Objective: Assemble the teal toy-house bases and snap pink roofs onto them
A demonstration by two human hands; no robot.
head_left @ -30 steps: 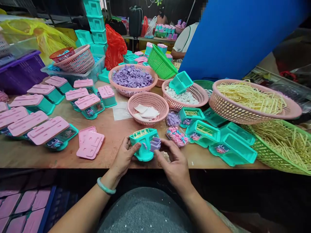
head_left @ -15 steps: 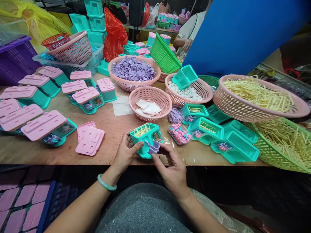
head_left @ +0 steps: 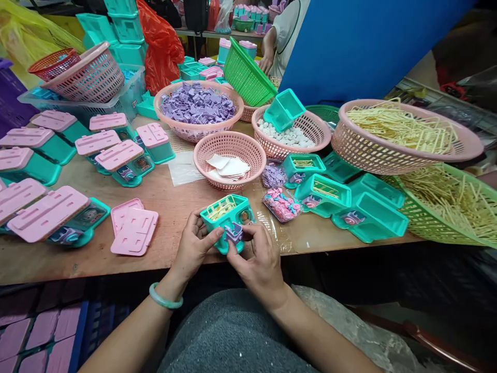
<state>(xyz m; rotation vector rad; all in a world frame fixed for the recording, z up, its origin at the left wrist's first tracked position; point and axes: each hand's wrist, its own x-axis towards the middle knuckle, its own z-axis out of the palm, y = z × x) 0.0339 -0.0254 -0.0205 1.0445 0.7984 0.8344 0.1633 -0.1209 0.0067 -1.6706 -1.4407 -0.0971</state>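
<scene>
A small red basket (head_left: 54, 63) overlapped the rim of a tilted pink basket (head_left: 85, 80), which rested on a clear crate (head_left: 101, 108). A yellow plastic bag (head_left: 31, 36) lay behind them, a red bag (head_left: 161, 49) to their right. A blue board (head_left: 361, 46) slanted before a person in a white shirt (head_left: 287, 31).

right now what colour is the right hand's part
The part is purple, clearest in head view.
</scene>
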